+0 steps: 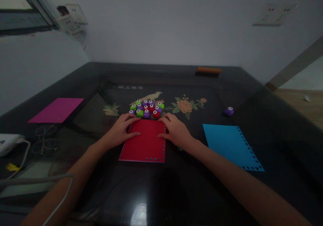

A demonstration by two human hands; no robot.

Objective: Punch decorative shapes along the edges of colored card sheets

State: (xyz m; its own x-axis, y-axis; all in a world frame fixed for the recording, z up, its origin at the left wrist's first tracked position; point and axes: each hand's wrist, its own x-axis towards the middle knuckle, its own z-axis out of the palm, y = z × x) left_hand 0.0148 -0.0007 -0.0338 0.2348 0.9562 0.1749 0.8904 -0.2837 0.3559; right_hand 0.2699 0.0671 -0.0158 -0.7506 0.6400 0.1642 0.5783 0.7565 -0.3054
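A red sheet of paper (145, 141) lies flat on the dark glass table (161, 192), with a row of punched holes along its right and near edges. My left hand (122, 129) rests on its left side, fingers spread toward the top edge. My right hand (176, 130) rests on its right edge, a ring on one finger. Just beyond the sheet sits a cluster of several small green, purple and red craft punches (146, 108), close to my fingertips.
A blue sheet (230, 146) with punched edges lies to the right, a lone purple punch (229, 111) beyond it. A magenta sheet (57, 110) lies at the far left. White cables and a device (8, 142) sit at the left edge. An orange object (209, 70) lies by the wall.
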